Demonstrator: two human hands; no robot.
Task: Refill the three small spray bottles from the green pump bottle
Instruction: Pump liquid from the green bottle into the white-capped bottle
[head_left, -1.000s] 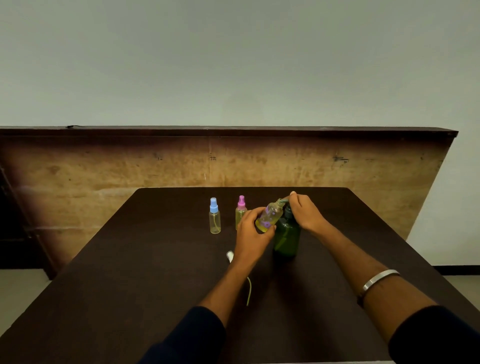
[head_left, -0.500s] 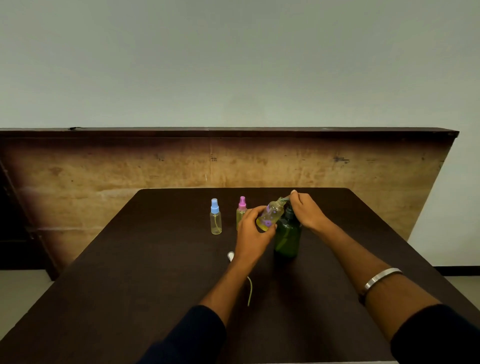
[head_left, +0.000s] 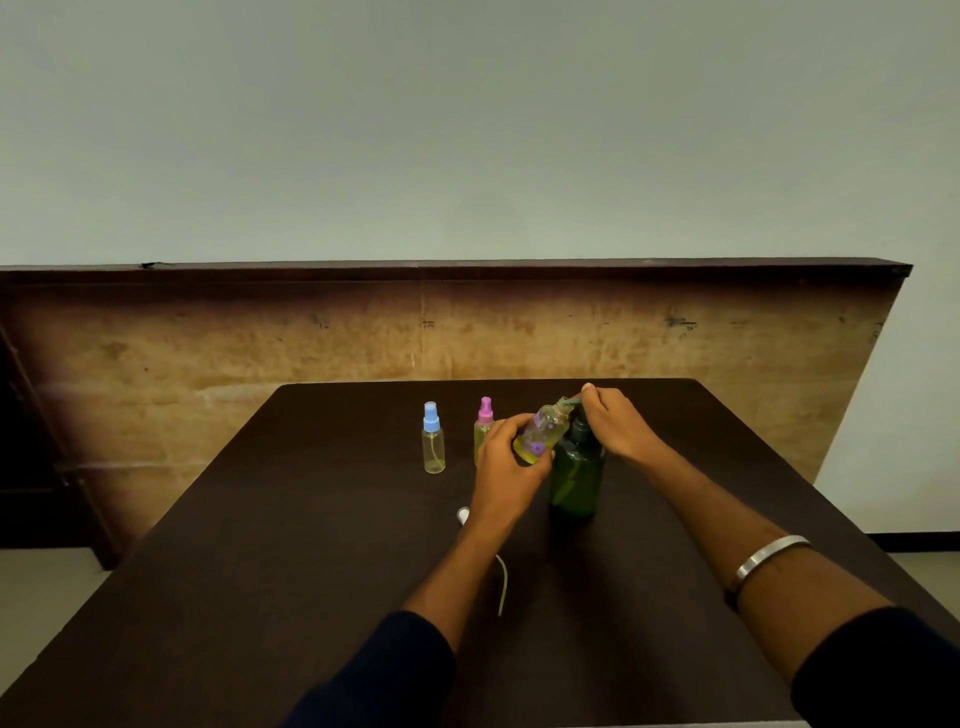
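Note:
The green pump bottle stands upright on the dark table. My right hand rests on its pump head, fingers curled over the top. My left hand grips an uncapped small clear bottle with purple dots, tilted so its open neck meets the pump spout. Yellowish liquid lies in its lower end. A blue-capped spray bottle and a pink-capped spray bottle stand upright to the left, the pink one partly behind my left hand.
A loose white spray cap with its thin dip tube lies on the table under my left forearm. A wooden panel rises behind the table's far edge. A metal bangle sits on my right wrist.
Almost nothing has changed; both hands keep the same hold, and the view has shifted slightly.

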